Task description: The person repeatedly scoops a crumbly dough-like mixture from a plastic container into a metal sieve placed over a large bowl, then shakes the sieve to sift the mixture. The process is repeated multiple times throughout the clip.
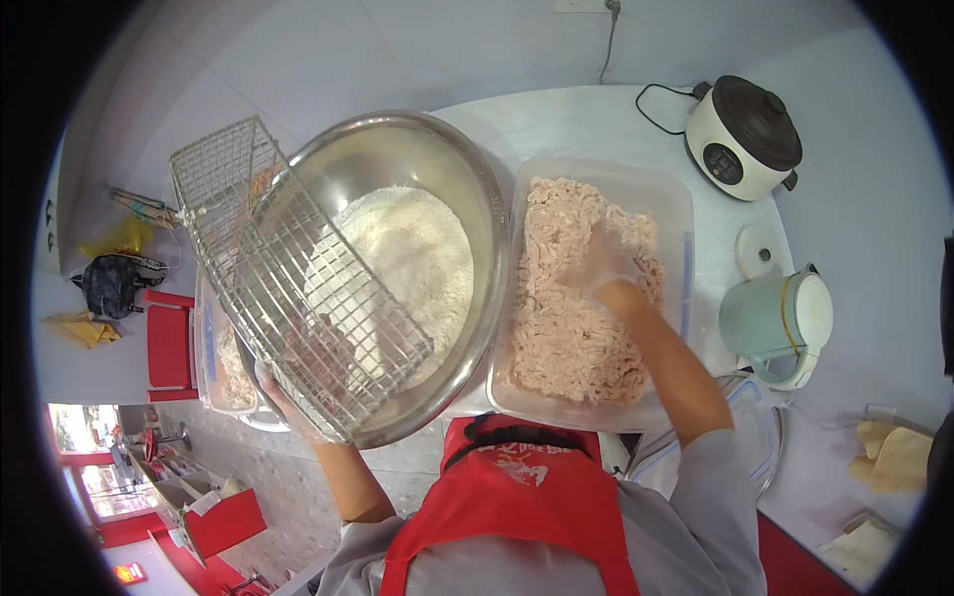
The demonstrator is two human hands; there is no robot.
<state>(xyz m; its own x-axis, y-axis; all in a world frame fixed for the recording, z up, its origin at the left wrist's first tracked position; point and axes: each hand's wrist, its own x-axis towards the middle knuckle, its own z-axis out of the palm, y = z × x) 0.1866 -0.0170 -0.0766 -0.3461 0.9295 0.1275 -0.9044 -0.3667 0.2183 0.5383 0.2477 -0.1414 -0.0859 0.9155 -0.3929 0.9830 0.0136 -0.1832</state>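
Observation:
My left hand (287, 406), in a clear glove, grips the near lower end of a rectangular wire basket (298, 276), tilted over the left side of a large steel bowl (402, 127). White flour (417, 253) lies heaped in the bowl, and reddish pieces show through the basket's mesh. My right hand (605, 261), gloved and blurred, is at the floury, pinkish raw meat pieces (566, 343) in a clear plastic tub (674, 194) right of the bowl. Its fingers are too blurred to tell whether they hold any meat.
A white cooker with a dark lid (745, 138) stands at the back right, and a pale green kettle (768, 316) at the right. Another tub (235, 365) of floury pieces is left of the bowl, near a red chair (170, 344). Lids (745, 432) lean by my right elbow.

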